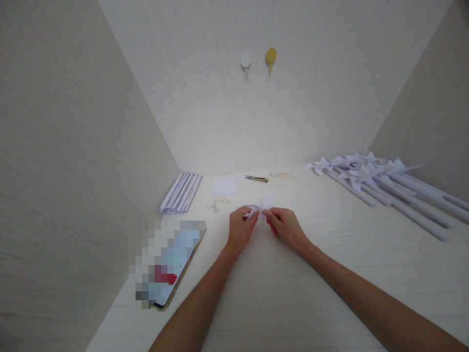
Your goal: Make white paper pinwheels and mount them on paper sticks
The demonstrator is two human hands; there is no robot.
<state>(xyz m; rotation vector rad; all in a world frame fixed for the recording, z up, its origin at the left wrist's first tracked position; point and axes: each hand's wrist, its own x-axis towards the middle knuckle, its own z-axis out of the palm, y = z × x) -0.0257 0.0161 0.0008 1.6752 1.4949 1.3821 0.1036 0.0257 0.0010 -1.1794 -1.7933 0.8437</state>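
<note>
Both hands meet over the pale wooden table [278,293], and between them is a small folded white paper piece [264,202], probably a pinwheel head in the making. The left hand [240,230] pinches the left end of this paper with thumb and forefinger pressed together. The right hand [286,226] pinches the right side in the same way, so the paper is held just above the table surface.

I take the paper piece as the landmark. Behind it and a little to the left lies a flat white square sheet [223,186], and behind it a small knife with a yellowish handle [256,178]. Just left of it are tiny pale scattered bits [217,204], too small to identify. Further left is a bundle of rolled white paper sticks [181,193]. Far to the right lies a row of finished white paper pinwheels on long sticks [381,181]. Near left, towards the person, lies a tablet [170,264] with a blurred screen.

In my judgement the risk is tearing: the paper is thin, and pulling the two pinches apart too strongly could rip a fold. Also, loosening one pinch may let the folds spring open.
</note>
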